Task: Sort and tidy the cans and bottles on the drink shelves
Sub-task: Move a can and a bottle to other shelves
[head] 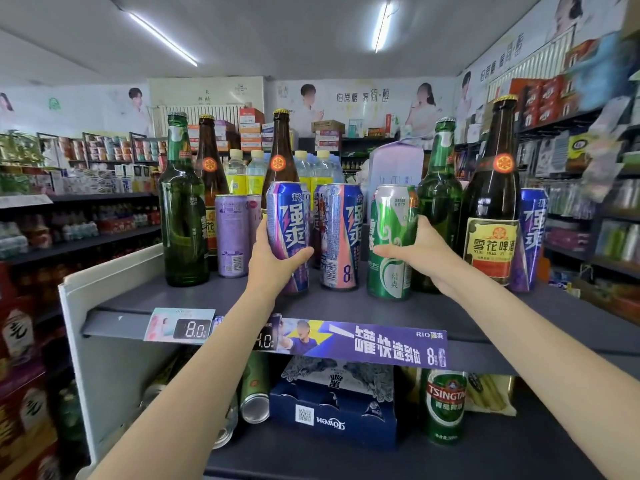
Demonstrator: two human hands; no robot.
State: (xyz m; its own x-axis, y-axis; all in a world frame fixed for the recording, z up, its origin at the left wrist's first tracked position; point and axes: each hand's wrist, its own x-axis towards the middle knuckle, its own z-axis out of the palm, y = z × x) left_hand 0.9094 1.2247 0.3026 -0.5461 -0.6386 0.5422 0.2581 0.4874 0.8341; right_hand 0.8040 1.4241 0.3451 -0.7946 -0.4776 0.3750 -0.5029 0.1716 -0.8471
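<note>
Two cans gripped on the top drink shelf, mid-sort.

The blue can (288, 233) is wrapped by the left hand (273, 261); the green can (391, 242) is clasped by the right hand (420, 252). Grouping by kind appears to be in hand. Next, each is likely to be set beside its matches; bare shelf (242, 299) lies near the front edge, while bottles crowd both sides.
</note>
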